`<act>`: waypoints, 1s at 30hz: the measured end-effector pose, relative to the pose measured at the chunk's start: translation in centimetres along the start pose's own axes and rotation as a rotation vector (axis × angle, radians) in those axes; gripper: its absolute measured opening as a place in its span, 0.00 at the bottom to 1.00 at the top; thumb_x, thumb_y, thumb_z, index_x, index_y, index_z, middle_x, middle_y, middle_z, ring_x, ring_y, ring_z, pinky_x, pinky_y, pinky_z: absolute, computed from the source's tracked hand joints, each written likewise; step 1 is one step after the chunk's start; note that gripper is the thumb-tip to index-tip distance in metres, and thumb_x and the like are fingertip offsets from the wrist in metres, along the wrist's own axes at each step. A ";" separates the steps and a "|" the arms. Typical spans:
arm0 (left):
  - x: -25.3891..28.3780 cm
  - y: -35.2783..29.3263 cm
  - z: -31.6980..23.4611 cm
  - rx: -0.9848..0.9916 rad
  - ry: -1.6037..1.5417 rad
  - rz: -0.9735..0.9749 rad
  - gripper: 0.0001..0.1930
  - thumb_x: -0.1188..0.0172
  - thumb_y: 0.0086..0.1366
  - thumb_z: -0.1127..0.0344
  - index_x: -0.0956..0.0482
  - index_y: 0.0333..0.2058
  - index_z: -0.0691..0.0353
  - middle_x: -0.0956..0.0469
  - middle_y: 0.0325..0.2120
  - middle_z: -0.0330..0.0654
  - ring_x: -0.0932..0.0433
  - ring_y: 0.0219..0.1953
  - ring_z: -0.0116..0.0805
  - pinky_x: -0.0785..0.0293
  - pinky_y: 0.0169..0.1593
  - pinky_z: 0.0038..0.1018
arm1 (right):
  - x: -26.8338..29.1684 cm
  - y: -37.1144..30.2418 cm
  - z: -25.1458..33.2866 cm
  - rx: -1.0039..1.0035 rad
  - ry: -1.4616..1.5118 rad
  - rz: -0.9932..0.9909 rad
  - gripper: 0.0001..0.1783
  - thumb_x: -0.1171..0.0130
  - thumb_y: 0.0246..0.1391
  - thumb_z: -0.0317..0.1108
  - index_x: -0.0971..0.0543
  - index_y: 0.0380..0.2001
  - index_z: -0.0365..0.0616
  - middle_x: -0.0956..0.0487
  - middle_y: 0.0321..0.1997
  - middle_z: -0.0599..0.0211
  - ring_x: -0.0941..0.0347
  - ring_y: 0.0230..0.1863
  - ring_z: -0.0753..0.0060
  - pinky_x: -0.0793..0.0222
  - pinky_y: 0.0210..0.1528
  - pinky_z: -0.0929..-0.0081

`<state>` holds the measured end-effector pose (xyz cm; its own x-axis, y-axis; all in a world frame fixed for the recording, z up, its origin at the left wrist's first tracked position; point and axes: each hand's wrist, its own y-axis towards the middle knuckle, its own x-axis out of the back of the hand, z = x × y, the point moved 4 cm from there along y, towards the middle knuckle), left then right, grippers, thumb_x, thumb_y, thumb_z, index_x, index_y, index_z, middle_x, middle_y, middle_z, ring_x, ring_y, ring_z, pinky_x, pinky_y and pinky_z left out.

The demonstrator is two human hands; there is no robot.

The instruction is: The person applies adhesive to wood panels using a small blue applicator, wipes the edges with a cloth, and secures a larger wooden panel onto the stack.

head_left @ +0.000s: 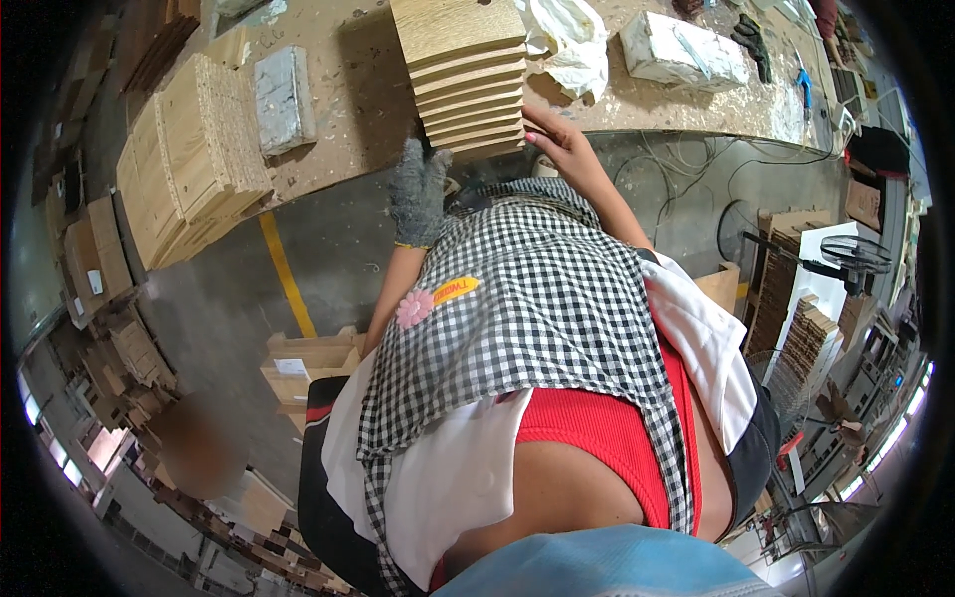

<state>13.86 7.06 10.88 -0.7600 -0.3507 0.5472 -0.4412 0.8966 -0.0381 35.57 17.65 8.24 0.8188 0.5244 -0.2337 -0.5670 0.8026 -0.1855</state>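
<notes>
In front of me a stack of wood-grain boards (468, 85) lies on the worktable (353, 99), its near edges fanned out in steps. My left hand (416, 194), in a grey knit glove, holds the stack's near left corner; some of its fingertips are hidden by the boards. Bare, my right hand (559, 139) grips the near right corner, with the thumb lower and the fingers along the side.
Left on the table stand another board stack (194, 159) and a white wrapped block (284, 99). Crumpled white plastic (572, 45), a second wrapped block (684, 52), a dark glove (753, 45) and a blue-handled tool (803, 85) lie right. Cables (686, 159) hang below; a fan (856, 254) stands right.
</notes>
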 end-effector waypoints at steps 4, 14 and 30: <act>-0.3 -0.4 -1.9 0.238 -0.006 0.136 0.19 0.41 0.69 0.56 0.25 0.48 0.68 0.21 0.41 0.58 0.22 0.43 0.52 0.27 0.48 0.39 | 0.1 -0.3 -0.3 -0.043 -0.071 -0.007 0.25 0.45 0.62 0.23 0.30 0.63 0.41 0.29 0.66 0.63 0.33 0.63 0.74 0.34 0.63 0.75; -0.5 0.5 -0.2 0.088 0.304 0.092 0.24 0.44 0.69 0.53 0.25 0.49 0.73 0.22 0.44 0.64 0.23 0.47 0.59 0.27 0.50 0.44 | -0.4 0.6 -0.7 0.015 -0.159 -0.069 0.23 0.43 0.61 0.24 0.27 0.61 0.40 0.25 0.62 0.63 0.28 0.58 0.77 0.31 0.59 0.76; -0.3 1.9 -0.9 -0.093 0.379 -0.012 0.15 0.45 0.69 0.58 0.26 0.41 0.66 0.20 0.34 0.61 0.21 0.38 0.60 0.25 0.40 0.47 | -1.4 1.5 0.9 0.204 -0.461 -0.178 0.23 0.41 0.61 0.27 0.27 0.60 0.44 0.20 0.52 0.50 0.21 0.48 0.72 0.27 0.49 0.76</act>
<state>13.66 9.14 11.39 -0.5168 -0.2526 0.8180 -0.3907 0.9198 0.0371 33.67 18.39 9.19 0.8817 0.4083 0.2362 -0.4238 0.9056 0.0164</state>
